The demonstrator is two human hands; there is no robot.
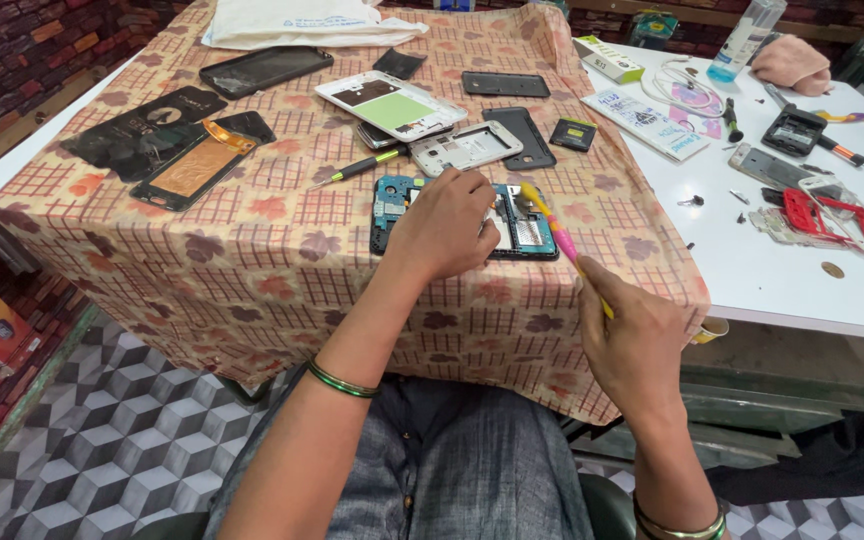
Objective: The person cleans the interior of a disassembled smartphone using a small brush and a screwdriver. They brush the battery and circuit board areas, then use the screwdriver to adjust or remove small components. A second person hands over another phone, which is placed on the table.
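Your right hand (642, 340) sits nearest you, closed around a pink and yellow tool (562, 240) whose tip reaches the opened phone board (522, 232). Your left hand (442, 225) is curled down on top of that board, pinning it; whether its fingers pinch any part cannot be told from here. The board lies on the patterned cloth (282, 250) close to the front edge of the desk (812, 270), just right of centre.

Keep the left hand pressing flat so the board does not skid on the cloth. Hold the tool at a low angle and work with light pressure, as the parts look delicate.

The cloth's front edge drops off just below the board, so little margin exists there. A green-handled screwdriver (362, 166) and a white phone frame (464, 147) lie just behind the board. Bare cloth lies to the left. Small loose pieces crowd the white surface to the right.
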